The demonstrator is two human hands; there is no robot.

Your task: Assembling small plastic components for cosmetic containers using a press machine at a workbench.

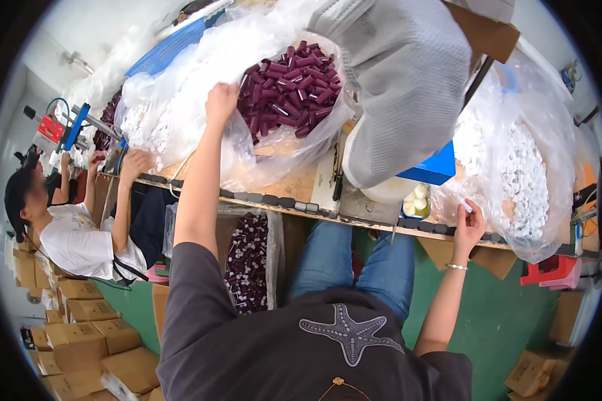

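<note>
My left hand (222,104) is at the left edge of a heap of short purple plastic tubes (291,87), which lie in an opened clear plastic bag (254,170) on the workbench. Its fingers are curled together, and what they hold, if anything, is hidden. Off to the right, my right hand (469,227) pinches a small white plastic piece (466,206) above the bench's front edge. Close by that hand are a tin of round cream-coloured pieces (416,202) and a clear bag of small white plastic parts (525,177).
A grey cloth-covered shape (408,87) rises mid-bench beside a blue box (438,165). Below the bench edge stands a lined container of purple and white pieces (247,264). Another person (90,234) works at the left, near stacked cartons (80,341). A red stool (542,273) stands right.
</note>
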